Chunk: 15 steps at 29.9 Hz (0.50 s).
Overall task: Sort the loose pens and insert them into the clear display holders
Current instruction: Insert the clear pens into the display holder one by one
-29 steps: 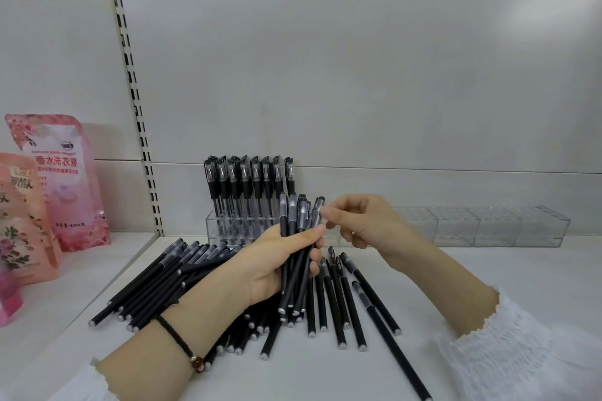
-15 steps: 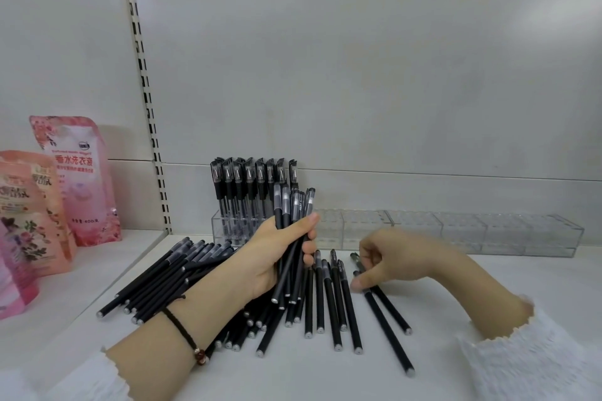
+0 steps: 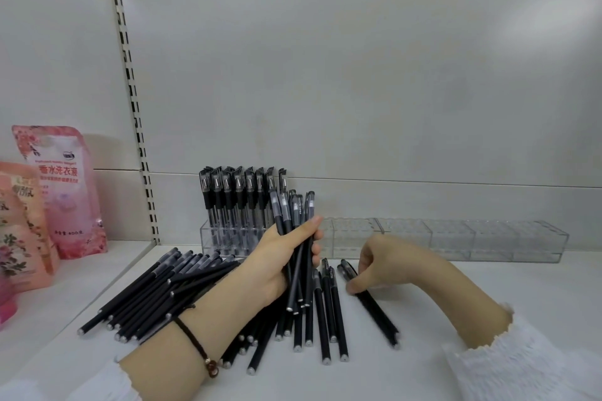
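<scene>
Gathering step. At frame centre the left hand (image 3: 277, 264) is clenched round an upright bundle of pens (image 3: 294, 221). To its right, the right hand (image 3: 387, 264) pinches a loose pen (image 3: 378, 312) lying on the shelf (image 3: 488, 286). Next, I judge, lift that pen into the bundle, caps aligned. The clear display holders (image 3: 456, 234) behind stand mostly unfilled.
</scene>
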### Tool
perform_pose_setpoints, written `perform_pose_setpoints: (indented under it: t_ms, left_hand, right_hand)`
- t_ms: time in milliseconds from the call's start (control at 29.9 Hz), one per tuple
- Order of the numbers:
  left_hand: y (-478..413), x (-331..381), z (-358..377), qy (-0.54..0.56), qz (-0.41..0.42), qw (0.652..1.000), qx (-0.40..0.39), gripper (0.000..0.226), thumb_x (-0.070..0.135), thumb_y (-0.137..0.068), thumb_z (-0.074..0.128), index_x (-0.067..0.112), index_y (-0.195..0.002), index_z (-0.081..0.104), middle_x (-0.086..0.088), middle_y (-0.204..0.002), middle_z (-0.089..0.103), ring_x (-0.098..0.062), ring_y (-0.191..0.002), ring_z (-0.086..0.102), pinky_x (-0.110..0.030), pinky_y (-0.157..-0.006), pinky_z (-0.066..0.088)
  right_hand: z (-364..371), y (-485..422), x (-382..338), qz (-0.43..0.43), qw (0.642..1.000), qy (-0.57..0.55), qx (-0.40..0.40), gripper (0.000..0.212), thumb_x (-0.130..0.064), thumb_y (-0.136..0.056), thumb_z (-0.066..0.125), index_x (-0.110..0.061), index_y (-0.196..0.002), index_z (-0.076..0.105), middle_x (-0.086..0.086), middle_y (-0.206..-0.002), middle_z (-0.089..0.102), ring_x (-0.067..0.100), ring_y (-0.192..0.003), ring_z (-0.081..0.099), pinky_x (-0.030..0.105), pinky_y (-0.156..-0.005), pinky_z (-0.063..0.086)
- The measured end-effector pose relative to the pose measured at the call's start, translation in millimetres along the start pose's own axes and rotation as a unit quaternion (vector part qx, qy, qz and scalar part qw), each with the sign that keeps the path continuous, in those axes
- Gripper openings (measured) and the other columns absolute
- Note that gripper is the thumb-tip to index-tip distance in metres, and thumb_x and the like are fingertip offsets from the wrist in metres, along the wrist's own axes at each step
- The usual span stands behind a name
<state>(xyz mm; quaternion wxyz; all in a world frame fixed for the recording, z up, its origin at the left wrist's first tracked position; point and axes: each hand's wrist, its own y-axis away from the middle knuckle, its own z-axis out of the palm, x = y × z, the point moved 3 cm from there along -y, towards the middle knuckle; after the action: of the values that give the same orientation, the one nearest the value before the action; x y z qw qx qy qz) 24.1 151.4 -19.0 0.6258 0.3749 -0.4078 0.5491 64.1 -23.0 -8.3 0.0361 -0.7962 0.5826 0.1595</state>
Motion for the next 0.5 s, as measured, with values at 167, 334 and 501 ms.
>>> perform_pose_setpoints:
  t_ms: [167,334,501]
  left_hand:
    - [-0.5,-1.7,-5.1,-0.01,-0.015,1.0,0.009,0.024,0.031,-0.074,0.076,0.01,-0.067,0.069,-0.005,-0.061,0.06,-0.016,-0.05,0.056,-0.025,-0.052,0.053]
    - [-1.6,-3.4,-6.6,-0.007,-0.014,1.0,0.005,0.023,0.03,-0.072,0.078,0.009,-0.069,0.071,-0.006,-0.063,0.062,-0.016,-0.052,0.059,-0.025,-0.054,0.053]
    - [-3.3,-6.6,-9.2,0.047,-0.022,0.999,0.01,0.018,0.021,-0.068,0.078,0.005,-0.077,0.078,-0.008,-0.074,0.07,-0.015,-0.06,0.065,-0.024,-0.06,0.057]
  right_hand:
    - [-2.6,0.6,-0.2,-0.002,0.999,-0.044,-0.023,0.02,-0.029,-0.074,0.08,-0.017,-0.079,0.065,-0.008,-0.056,0.054,0.009,-0.048,0.046,0.017,-0.043,0.034]
    - [-1.5,-2.4,0.6,0.0,0.997,-0.077,-0.006,0.02,-0.027,-0.076,0.08,-0.015,-0.083,0.066,-0.005,-0.063,0.055,0.012,-0.056,0.048,0.021,-0.051,0.038]
    - [-9.8,-1.3,1.2,-0.011,0.97,-0.237,0.05,0.022,-0.02,-0.076,0.08,-0.004,-0.085,0.068,0.0,-0.06,0.053,0.013,-0.054,0.046,0.019,-0.043,0.031]
